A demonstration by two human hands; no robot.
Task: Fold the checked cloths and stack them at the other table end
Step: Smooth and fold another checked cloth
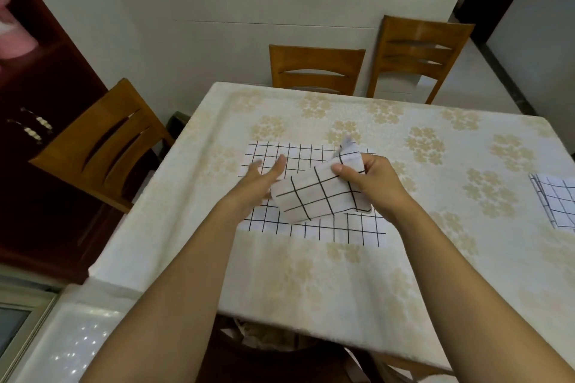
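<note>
Two bare forearms are seen reaching over the near edge of the table (311,274), which is covered with a pale cloth printed with beige flower clusters. A folded checked cloth (320,196) is clamped in the right hand (370,183), thumb on top and fingers behind, and is held above the table's middle. It is white with thin black grid lines, folded into a compact oblong whose long axis is tilted, running from lower left up to the right, with one loose corner standing up beyond the knuckles. The left hand (261,177) is held with fingers spread apart and extended, its palm beside the bundle's left end; whether it is touching cannot be told.

Beneath both hands a second checked cloth (311,227) is laid flat and unfolded, its long side running parallel to the near edge. A further pile of checked cloths (557,205) is seen at the right edge, partly cut off by the frame. No writing or label can be read on any cloth. Three wooden chairs (314,71) are placed around the far and left sides.
</note>
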